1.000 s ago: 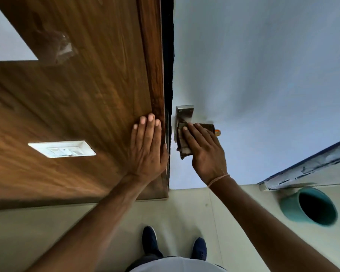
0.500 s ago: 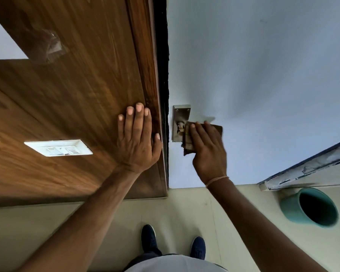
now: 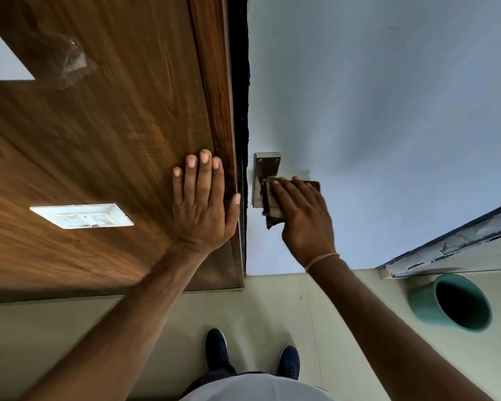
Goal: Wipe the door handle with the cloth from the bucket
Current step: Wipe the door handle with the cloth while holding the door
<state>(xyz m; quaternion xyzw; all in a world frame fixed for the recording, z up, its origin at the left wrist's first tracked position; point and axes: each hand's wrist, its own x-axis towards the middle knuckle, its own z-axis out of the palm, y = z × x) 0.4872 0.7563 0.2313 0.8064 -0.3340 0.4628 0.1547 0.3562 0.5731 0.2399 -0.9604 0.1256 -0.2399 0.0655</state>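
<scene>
A steel handle plate (image 3: 266,166) is screwed to the pale blue door (image 3: 373,111) close to its left edge. My right hand (image 3: 304,215) is closed on a dark brown folded cloth (image 3: 272,206) and presses it over the lever, which is hidden under cloth and fingers. My left hand (image 3: 203,201) lies flat, fingers spread, against the wooden panel (image 3: 99,140) beside the door frame. A teal bucket (image 3: 451,302) stands on the floor at the lower right, its mouth facing me and dark inside.
A white switch plate (image 3: 81,216) sits on the wooden panel left of my left hand. A dark gap (image 3: 240,82) runs between panel and door. My two dark blue shoes (image 3: 217,348) stand on the beige floor below. A blue-edged ledge (image 3: 451,244) runs at the right.
My right hand has slid the cloth along the handle, first outward to the right, now back towards the plate. The orange tip seen a second ago is covered. My left hand stays flat on the wood.
</scene>
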